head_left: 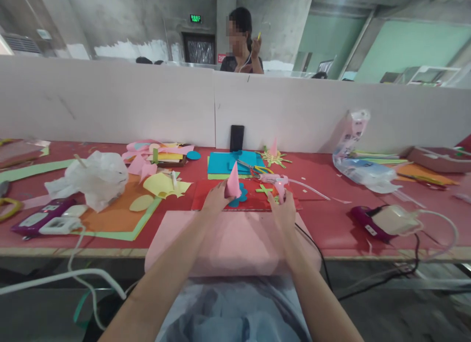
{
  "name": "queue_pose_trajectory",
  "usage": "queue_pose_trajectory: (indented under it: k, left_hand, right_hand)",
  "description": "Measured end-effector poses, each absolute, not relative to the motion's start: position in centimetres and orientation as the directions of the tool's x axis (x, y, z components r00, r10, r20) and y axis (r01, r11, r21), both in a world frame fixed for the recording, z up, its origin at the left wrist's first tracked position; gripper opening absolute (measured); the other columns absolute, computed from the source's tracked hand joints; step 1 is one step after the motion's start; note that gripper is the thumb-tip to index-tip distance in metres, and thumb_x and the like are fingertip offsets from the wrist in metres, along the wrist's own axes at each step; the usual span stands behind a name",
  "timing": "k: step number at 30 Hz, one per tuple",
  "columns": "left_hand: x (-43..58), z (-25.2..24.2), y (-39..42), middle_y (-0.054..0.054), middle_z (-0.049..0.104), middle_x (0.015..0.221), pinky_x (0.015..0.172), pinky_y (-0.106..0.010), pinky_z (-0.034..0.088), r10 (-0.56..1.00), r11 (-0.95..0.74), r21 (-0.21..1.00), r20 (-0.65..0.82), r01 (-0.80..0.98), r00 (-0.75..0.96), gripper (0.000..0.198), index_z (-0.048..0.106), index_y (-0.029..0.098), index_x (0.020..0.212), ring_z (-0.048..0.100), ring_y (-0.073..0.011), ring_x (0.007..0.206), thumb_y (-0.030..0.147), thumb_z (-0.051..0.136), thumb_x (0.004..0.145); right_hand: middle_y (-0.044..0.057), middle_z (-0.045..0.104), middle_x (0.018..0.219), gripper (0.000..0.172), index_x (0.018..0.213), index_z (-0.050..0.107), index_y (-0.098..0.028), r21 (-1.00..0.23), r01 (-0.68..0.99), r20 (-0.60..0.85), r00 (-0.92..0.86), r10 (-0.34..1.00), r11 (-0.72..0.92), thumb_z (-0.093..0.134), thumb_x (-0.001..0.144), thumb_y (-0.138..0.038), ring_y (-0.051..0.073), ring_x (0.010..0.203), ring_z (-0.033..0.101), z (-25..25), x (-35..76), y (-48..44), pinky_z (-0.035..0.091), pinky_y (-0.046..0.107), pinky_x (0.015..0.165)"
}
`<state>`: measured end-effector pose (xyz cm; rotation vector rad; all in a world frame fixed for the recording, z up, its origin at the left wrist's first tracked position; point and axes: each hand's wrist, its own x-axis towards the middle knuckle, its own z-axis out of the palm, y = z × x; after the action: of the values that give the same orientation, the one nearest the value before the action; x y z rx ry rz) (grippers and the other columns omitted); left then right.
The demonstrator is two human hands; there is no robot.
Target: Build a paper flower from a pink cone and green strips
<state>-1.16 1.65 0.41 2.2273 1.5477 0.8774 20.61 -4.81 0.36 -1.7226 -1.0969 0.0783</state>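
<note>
My left hand (216,197) is closed on a pink paper cone (234,183), which points upward. A blue scalloped paper flower (241,195) lies against the cone's lower right side; whether they are joined I cannot tell. My right hand (284,207) grips the handle of a pink hot glue gun (279,181), its nozzle pointing left and a clear glue stick (308,189) trailing out to the right. By my right thumb is a green paper strip piece (264,189). Under these lies a red sheet (206,194). Scissors with yellow handles (253,168) rest just behind.
Blue sheets (221,163), a dark phone (237,138) and a green paper shape with a pink cone (274,148) are behind my hands. Paper scraps (167,185) and a white plastic bag (96,177) lie left. Power strips (44,219) sit both sides. Beyond the partition (158,104) stands a person.
</note>
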Motion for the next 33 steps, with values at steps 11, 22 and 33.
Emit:
queue_pose_trajectory:
  k: [11,22,33]
  left_hand:
    - [-1.3,-1.0,2.8,-0.011,0.057,0.123,0.093,-0.032,0.043,0.916,-0.378,0.683,0.372,0.625,0.148,0.041,0.044,0.018,0.126,0.054,-0.0207,0.112,0.037,0.038,0.091]
    - [-2.0,-0.1,2.1,-0.009,0.060,0.107,0.088,-0.029,0.044,0.923,-0.270,0.588,0.385,0.763,0.030,0.022,0.063,0.018,0.099,0.056,-0.0193,0.101,0.021,0.048,0.085]
    - [-2.0,-0.1,2.1,-0.009,0.063,0.103,0.086,-0.031,0.044,0.930,-0.284,0.595,0.361,0.752,0.065,0.024,0.064,0.018,0.098,0.058,-0.0201,0.094,0.022,0.045,0.085]
  right_hand:
    - [0.011,0.059,0.107,0.051,0.115,0.054,-0.018,-0.573,0.819,0.518,0.356,0.778,0.007,0.052,0.074,-0.047,0.024,0.099,0.053,-1.4,21.0,-4.4,0.042,0.035,0.083]
    - [0.009,0.058,0.094,0.045,0.115,0.059,-0.019,-0.438,0.895,0.596,0.215,0.774,0.089,0.053,0.076,-0.040,0.021,0.086,0.053,-1.2,20.5,-4.9,0.042,0.033,0.077]
    - [0.008,0.058,0.096,0.045,0.117,0.060,-0.021,-0.468,0.882,0.530,0.232,0.816,0.052,0.052,0.077,-0.040,0.018,0.080,0.055,-1.4,20.5,-4.8,0.043,0.029,0.070]
